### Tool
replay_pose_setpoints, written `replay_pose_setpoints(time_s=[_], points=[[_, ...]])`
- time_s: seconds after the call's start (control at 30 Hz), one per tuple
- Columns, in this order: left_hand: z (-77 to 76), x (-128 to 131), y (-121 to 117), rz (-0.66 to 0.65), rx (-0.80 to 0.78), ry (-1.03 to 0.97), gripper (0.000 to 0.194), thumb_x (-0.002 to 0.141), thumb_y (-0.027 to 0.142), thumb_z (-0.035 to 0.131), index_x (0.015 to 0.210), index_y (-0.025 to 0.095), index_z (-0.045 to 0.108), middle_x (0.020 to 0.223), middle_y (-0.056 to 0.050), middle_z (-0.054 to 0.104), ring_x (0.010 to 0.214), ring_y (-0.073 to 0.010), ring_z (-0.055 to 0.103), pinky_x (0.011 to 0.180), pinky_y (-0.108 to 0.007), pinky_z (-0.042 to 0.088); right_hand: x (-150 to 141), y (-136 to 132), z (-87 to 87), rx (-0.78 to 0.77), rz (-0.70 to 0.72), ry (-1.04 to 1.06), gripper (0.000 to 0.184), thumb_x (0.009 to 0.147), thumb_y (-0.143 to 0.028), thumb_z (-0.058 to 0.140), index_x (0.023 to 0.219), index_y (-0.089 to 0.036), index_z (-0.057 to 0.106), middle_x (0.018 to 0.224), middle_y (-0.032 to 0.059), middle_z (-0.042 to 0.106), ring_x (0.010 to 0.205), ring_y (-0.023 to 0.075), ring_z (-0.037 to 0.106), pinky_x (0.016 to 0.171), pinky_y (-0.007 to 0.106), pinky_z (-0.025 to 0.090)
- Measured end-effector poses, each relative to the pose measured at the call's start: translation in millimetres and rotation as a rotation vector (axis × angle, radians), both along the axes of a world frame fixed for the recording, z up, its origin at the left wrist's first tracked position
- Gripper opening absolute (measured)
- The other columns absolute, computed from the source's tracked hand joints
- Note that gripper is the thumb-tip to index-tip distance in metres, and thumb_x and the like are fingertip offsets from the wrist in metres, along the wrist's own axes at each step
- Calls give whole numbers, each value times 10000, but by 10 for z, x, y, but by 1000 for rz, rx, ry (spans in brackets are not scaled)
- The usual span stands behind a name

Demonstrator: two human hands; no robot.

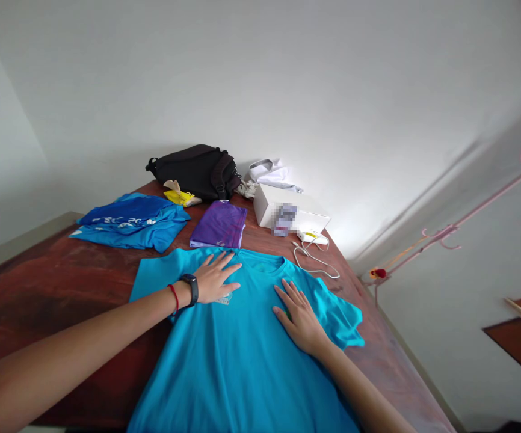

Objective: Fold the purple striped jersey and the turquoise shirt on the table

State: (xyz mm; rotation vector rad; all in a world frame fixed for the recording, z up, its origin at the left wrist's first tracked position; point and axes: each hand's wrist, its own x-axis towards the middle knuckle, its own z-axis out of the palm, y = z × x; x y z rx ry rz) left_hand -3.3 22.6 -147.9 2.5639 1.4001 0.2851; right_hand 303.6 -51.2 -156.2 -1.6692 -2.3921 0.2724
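Note:
A turquoise T-shirt [242, 355] lies spread flat on the dark red wooden table [53, 288], its collar pointing away from me. My left hand [215, 278] lies flat on the shirt's upper chest near the collar, fingers spread, with a black wristband and a red string at the wrist. My right hand [299, 316] rests palm down on the shirt near its right shoulder, fingers stretched out. Neither hand holds anything.
Beyond the collar lie a folded purple garment [219, 225] and folded blue shirts [132, 227]. A black bag [195, 171], a yellow packet [178, 196], a white box [287, 210], white cloth [269, 173] and a white charger cable [312, 255] sit at the far end. A pink rack [459, 225] stands right.

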Motion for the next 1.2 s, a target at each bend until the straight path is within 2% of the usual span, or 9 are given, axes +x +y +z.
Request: replay_pose_setpoints(time_s=[0.2,0.33,0.5,0.63,0.7,0.8,0.93,1.07,1.2], points=[[-115,-24,-42,22,64,-57,620,963,555,506,1519,286,446,1656,-113,255,1511,-409,211,1169,-695,126,-3,-1,-10,-1,5,-15,632,1016,-605,361,1561,-285,375,1662,55,239,1544,305,155,1246,569,189],[-135,-27,-80,42,152,-53,541,962,513,524,1444,269,539,1617,-110,348,1478,-415,284,1148,-658,238,-18,-14,0,8,-1,-4,623,1017,-599,370,1551,-280,396,1656,59,262,1540,308,179,1245,569,195],[82,-49,-24,-28,341,-28,307,969,304,563,1255,233,651,1325,-96,619,1215,-293,557,971,-430,448,37,20,58,-19,22,23,608,1003,-589,419,1526,-280,443,1639,60,317,1530,311,227,1238,556,228],[344,-73,163,13,438,27,246,941,282,634,1177,220,666,1143,-89,650,1037,-275,579,809,-375,458,102,191,146,8,46,130,496,983,-523,500,1379,-247,612,1498,92,531,1386,303,486,1161,484,390],[445,-43,302,12,436,68,290,905,297,694,1182,217,666,1113,-90,652,1015,-279,575,771,-361,453,109,354,204,60,32,230,400,990,-456,493,1274,-236,669,1357,91,639,1253,280,598,1082,442,469],[521,52,515,-55,400,143,384,860,254,743,1233,221,657,1103,-93,655,1020,-277,587,764,-345,455,89,661,304,172,-22,303,307,977,-333,492,1196,-235,683,1209,81,690,1126,268,650,1005,429,510],[507,156,693,-208,349,199,481,891,135,653,1338,307,610,1145,-93,636,952,-239,626,739,-326,452,67,997,397,239,73,97,323,926,-173,529,1211,-224,672,1323,123,601,1245,289,559,1059,459,452],[464,161,768,-275,294,176,185,866,137,676,997,251,740,1088,-91,658,976,-246,627,750,-319,448,99,1157,356,151,138,-102,395,846,-75,617,1203,-233,676,1502,131,455,1352,304,471,1086,454,410],[490,153,872,-228,224,90,14,865,208,707,860,200,718,943,-74,705,911,-237,651,737,-301,450,169,1280,299,58,96,-27,269,869,-96,593,1089,-204,702,1233,114,660,1140,257,619,979,378,470]])
